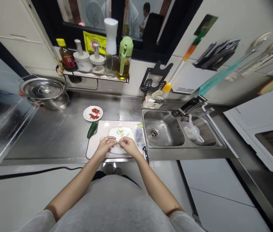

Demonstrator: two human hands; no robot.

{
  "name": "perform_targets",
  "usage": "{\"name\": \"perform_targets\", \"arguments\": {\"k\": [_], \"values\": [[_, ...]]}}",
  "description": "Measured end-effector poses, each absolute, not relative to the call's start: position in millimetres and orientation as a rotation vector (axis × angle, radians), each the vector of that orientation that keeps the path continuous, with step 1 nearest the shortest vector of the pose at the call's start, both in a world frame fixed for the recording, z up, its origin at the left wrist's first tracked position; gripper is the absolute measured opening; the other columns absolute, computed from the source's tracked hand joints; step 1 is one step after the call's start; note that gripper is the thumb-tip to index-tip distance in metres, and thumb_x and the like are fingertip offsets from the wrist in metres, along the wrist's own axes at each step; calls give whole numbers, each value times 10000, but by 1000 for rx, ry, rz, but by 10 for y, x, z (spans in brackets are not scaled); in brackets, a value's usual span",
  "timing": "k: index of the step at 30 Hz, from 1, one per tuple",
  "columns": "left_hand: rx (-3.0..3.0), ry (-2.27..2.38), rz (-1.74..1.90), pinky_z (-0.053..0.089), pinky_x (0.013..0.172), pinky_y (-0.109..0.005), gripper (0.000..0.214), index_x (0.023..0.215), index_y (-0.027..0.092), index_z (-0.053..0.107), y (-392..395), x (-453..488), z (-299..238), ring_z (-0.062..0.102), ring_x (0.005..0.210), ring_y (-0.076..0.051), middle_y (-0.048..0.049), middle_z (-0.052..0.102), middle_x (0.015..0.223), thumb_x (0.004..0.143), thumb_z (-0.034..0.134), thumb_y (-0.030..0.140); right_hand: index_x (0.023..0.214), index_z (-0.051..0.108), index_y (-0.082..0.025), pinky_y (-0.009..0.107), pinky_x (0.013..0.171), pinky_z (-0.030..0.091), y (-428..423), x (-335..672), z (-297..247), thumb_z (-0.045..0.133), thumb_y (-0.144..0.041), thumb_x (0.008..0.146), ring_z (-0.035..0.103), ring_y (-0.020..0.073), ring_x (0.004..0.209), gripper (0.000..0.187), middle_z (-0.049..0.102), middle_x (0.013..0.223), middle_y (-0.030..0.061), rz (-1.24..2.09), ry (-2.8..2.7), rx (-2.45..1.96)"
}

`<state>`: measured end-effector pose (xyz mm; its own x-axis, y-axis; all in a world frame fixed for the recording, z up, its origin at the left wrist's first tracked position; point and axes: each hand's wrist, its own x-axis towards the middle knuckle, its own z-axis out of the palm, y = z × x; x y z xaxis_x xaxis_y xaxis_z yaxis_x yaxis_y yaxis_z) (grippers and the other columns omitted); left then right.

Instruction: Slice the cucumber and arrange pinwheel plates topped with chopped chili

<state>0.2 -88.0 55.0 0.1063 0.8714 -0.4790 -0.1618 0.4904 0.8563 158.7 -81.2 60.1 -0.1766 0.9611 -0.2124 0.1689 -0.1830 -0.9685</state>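
Over a white square plate [113, 131], my left hand [105, 146] and my right hand [128, 145] meet with their fingertips nearly touching. Both are closed in a pinch, and a small pale-green cucumber slice [116, 141] shows faintly between them, mostly hidden by the fingers. Several cucumber slices [120, 131] lie curved on the plate's far part. The plate rests on a pale cutting board [94, 146]. A cleaver [139, 137] lies on the board's right side, its black handle near my right wrist. At the upper left corner of the board is a dark green cucumber piece [92, 130].
Behind the board stands a small plate [85, 115] of chopped red pieces. A double steel sink [164, 141] is to the right, with a plastic bag [194, 130] in it. A lidded steel pot [54, 100] sits at left. Bottles line a wall shelf [85, 74].
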Motion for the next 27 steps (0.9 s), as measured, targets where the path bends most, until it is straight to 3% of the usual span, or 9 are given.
{"name": "perform_targets", "arguments": {"k": [4,8,15,27], "values": [[892,1234,991,324,536,-200,442,937,179,604,-882,36,553,475,548,-79,60,534,593,593,746,417,676,611,-179,207,496,385,-829,1599,595,556,-234,697,498,97,509,81,545,521,-44,1501,-1300,-1421],[1020,1243,1068,374,604,-211,438,1001,178,604,-896,71,529,514,616,-92,44,546,649,631,724,379,659,589,-180,182,418,326,-838,1616,607,562,-237,691,464,83,455,71,534,486,-45,1623,-1179,-1498],[1168,1287,1081,385,590,-206,391,1053,186,615,-909,111,448,506,640,-92,24,564,708,696,689,328,645,561,-177,168,365,274,-808,1692,647,595,-236,697,440,65,405,85,535,473,-53,1847,-1041,-1634],[1118,1221,1032,405,607,-213,381,1020,185,621,-881,213,259,505,638,-88,34,537,699,667,706,301,619,542,-168,165,350,243,-777,1871,600,596,-294,799,423,61,396,226,522,451,-44,1908,-986,-1691]]}}
